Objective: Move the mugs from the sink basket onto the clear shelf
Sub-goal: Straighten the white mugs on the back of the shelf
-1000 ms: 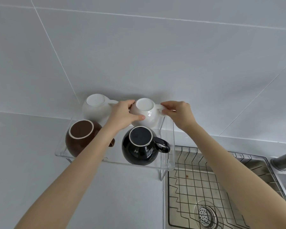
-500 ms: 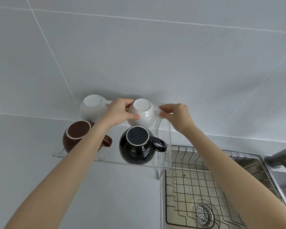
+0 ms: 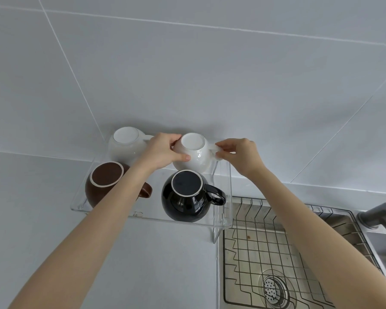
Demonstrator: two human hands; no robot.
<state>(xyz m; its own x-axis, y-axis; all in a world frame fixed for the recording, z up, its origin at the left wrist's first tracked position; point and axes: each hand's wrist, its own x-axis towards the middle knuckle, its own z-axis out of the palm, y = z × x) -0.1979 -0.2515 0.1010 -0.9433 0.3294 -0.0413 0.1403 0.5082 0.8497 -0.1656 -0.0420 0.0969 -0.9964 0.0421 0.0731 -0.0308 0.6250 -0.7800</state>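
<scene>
Far left of my hands, the first white mug point(image 3: 126, 145) sits upside down at the shelf's back, the brown mug point(image 3: 105, 184) in front of it. My left hand point(image 3: 163, 151) cups the second white mug point(image 3: 193, 152) by its body, thumb across the front. That mug sits upside down at the back of the clear shelf point(image 3: 112, 214), behind the black mug point(image 3: 186, 197). My right hand point(image 3: 239, 153) pinches its handle. Change over the last second: barely any; both hands stay on the mug, only nudging it. Judgement: final placement, release next. Right of my hands, the sink basket point(image 3: 276, 253) shows no mugs.
</scene>
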